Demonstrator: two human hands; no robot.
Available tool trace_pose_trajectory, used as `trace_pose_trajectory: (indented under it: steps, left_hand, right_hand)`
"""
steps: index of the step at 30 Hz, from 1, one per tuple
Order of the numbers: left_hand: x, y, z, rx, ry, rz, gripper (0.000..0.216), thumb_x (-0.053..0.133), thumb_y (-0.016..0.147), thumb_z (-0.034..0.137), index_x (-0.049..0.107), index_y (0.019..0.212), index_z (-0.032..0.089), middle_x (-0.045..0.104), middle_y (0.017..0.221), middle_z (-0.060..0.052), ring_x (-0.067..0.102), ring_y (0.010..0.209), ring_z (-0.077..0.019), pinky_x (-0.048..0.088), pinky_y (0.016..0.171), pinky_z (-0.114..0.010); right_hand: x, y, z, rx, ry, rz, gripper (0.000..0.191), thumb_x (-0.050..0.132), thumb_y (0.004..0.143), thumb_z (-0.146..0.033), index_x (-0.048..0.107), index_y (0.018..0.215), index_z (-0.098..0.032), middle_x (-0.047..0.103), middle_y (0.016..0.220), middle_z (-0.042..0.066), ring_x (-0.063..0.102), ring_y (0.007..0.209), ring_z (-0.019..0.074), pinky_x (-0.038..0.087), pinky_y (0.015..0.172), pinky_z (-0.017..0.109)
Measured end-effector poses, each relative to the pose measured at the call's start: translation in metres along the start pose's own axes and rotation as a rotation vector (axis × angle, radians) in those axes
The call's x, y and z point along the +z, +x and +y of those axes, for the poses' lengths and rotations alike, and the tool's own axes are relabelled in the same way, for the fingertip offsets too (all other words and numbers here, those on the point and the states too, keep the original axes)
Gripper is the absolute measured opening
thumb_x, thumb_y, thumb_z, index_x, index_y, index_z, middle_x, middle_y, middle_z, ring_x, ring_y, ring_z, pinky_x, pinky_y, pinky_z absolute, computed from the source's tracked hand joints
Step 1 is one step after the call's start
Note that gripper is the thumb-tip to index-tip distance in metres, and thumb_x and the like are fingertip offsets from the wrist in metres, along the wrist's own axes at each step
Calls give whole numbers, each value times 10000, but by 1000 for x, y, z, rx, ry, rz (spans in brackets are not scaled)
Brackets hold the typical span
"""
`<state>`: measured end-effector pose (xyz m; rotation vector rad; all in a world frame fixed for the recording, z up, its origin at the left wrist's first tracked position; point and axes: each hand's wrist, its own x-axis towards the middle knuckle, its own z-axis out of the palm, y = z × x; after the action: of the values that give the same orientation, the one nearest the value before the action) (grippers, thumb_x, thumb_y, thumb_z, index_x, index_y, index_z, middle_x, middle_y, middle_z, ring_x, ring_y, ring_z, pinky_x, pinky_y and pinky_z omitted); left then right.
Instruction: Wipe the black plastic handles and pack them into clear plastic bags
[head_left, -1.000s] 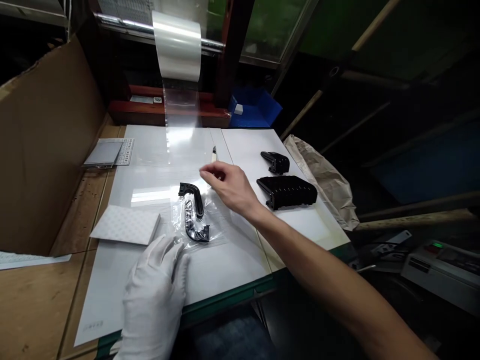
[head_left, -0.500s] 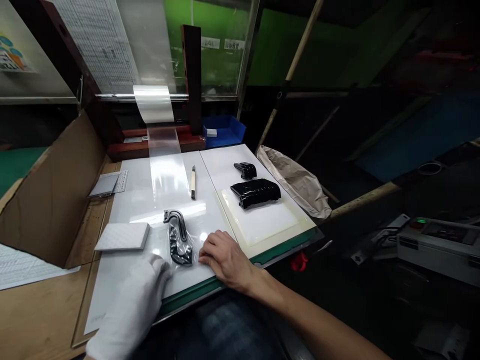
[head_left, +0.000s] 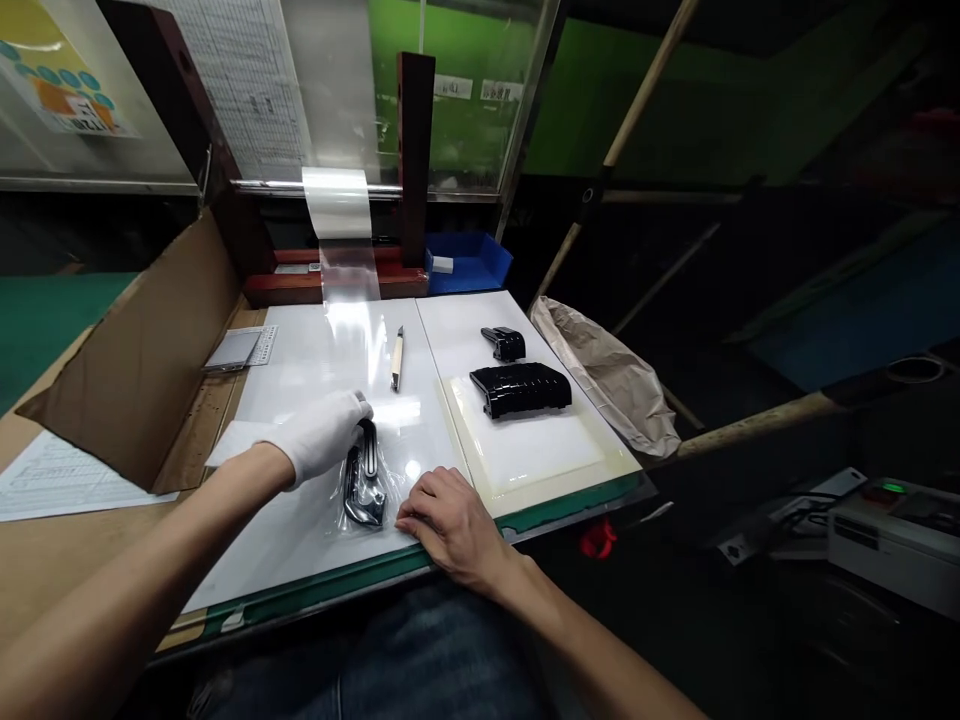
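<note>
Black moulded bracket (head_left: 363, 497), in a clear film bag (head_left: 352, 525), lies lengthwise on the white board of the table (head_left: 300, 350), near the near edge. Left to right: cardboard box flap (head_left: 142, 370); white foam sheet (head_left: 236, 443), partly under the left forearm; left hand (head_left: 321, 435), white-gloved, its fingers curled against the bracket's far end, grip impossible to confirm. Farther off lies a utility knife (head_left: 397, 358). Right hand (head_left: 450, 528), bare, rests just right of the bag, fingers loosely spread on the board, holding nothing. Beyond: small black part (head_left: 506, 344), larger ribbed black part (head_left: 520, 389) on a cream pad (head_left: 525, 450), crumpled paper bag (head_left: 607, 380). Bracket judged light and stiff; film likely slick. Safest hold: around the bracket's middle, through the film.
</note>
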<state>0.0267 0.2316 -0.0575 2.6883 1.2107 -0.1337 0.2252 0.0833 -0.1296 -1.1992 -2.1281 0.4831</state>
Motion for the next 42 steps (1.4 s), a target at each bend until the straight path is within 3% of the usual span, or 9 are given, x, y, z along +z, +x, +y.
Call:
trace_pose_trajectory:
  steps: [10, 16, 21, 26, 31, 33, 36, 38, 42]
  left_hand:
    - [-4, -17, 4, 36, -80, -19, 293, 365, 973, 186, 655, 990, 145, 677, 935, -110, 633, 715, -219, 520, 692, -348]
    - [20, -23, -4, -15, -50, 36, 827, 547, 916, 639, 458, 1470, 32, 556, 1389, -278, 622, 1130, -416, 520, 958, -514]
    - [27, -19, -3, -40, -23, 43, 865, 609, 888, 627, 457, 1478, 14, 527, 1427, -299, 582, 1205, -447, 496, 1003, -543]
    - [21, -19, 4, -75, -85, 59, 834, 716, 845, 548, 448, 1484, 85, 594, 1347, -218, 620, 1135, -376, 521, 974, -480]
    - [14, -30, -4, -124, -242, 107, 825, 621, 905, 557, 312, 1558, 158, 688, 1178, -166, 683, 992, -319, 565, 846, -436]
    - [6, -34, -20, -183, -285, 232, 809, 528, 947, 567, 247, 1585, 156, 674, 1246, -178, 666, 1086, -320, 544, 929, -453]
    - [-9, -28, -55, -279, -304, 511, 800, 531, 917, 598, 358, 1543, 131, 629, 1338, -185, 583, 1228, -351, 443, 1084, -512]
    - [-16, -16, -76, -281, -339, 551, 834, 576, 876, 610, 398, 1525, 118, 602, 1395, -182, 536, 1296, -352, 382, 1147, -515]
    - [-16, 19, -104, -214, -411, 406, 969, 663, 817, 607, 288, 1588, 158, 432, 1595, -146, 416, 1455, -283, 323, 1214, -414]
  right_hand:
    - [-24, 15, 0, 128, 124, -90, 157, 672, 977, -302, 702, 1094, -201, 735, 1001, 19, 667, 911, 158, 525, 816, 299]
    - [-57, 117, 44, 456, 10, -4, 305, 468, 1069, -372, 657, 1217, -184, 720, 1180, 68, 683, 1041, 188, 545, 902, 341]
    - [-39, 208, 76, 644, -173, -25, 315, 622, 994, -375, 647, 1201, -139, 651, 1266, 116, 618, 1183, 267, 492, 1032, 496]
    - [-26, 231, 78, 732, -195, -67, 295, 657, 983, -350, 644, 1197, -147, 652, 1236, 97, 652, 1108, 239, 554, 962, 457]
    - [-58, 205, 86, 630, -98, -95, 317, 565, 1035, -392, 626, 1221, -143, 693, 1124, 81, 699, 912, 177, 601, 805, 358]
    - [-79, 196, 88, 524, -57, -133, 320, 481, 1069, -355, 626, 1258, -143, 713, 1099, 93, 705, 832, 155, 587, 728, 299]
    - [-100, 196, 83, 348, -61, -219, 312, 488, 1056, -356, 703, 1228, -208, 747, 1045, 78, 710, 861, 188, 550, 734, 294]
    - [-99, 207, 75, 246, -116, -247, 259, 582, 1014, -382, 751, 1175, -270, 754, 1026, 55, 696, 956, 242, 523, 802, 336]
    - [-62, 243, 60, 86, -267, -236, 198, 645, 981, -261, 783, 1117, -298, 723, 1040, 62, 664, 950, 256, 469, 786, 351]
